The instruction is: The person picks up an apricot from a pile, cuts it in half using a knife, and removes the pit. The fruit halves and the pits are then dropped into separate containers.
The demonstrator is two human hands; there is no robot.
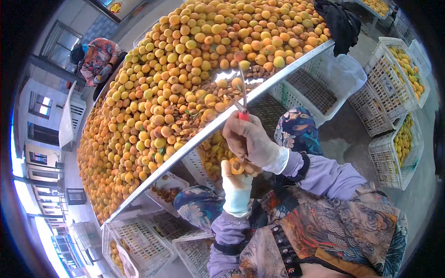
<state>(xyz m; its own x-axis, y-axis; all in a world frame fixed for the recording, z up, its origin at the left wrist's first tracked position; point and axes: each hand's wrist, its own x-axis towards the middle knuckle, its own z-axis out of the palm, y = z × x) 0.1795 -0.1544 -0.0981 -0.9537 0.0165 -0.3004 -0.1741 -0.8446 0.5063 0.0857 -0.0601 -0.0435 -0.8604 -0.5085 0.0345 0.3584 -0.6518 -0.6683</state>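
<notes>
My right hand [250, 139], in a soiled glove, is closed around the red handle of a knife [244, 88]. Its long, narrow blade points up, away from me, over the table's metal edge. Just below it, my left hand [238, 178], also gloved, pinches an apricot [238, 167] between thumb and fingers. The apricot looks opened, with an orange ring facing up, though fingers partly cover it. Beyond both hands, a big heap of apricots [185, 69] covers the table. Flattened, brownish fruit pieces [185, 123] lie among them near the edge.
Under the table edge [176, 162], a crate of cut fruit [215, 153] sits near my knees. Several white plastic crates [141, 238] stand at lower left, others, fruit-filled [389, 88], at right. Black cloth [340, 25] hangs over the far corner. Another person [99, 60] works across the table.
</notes>
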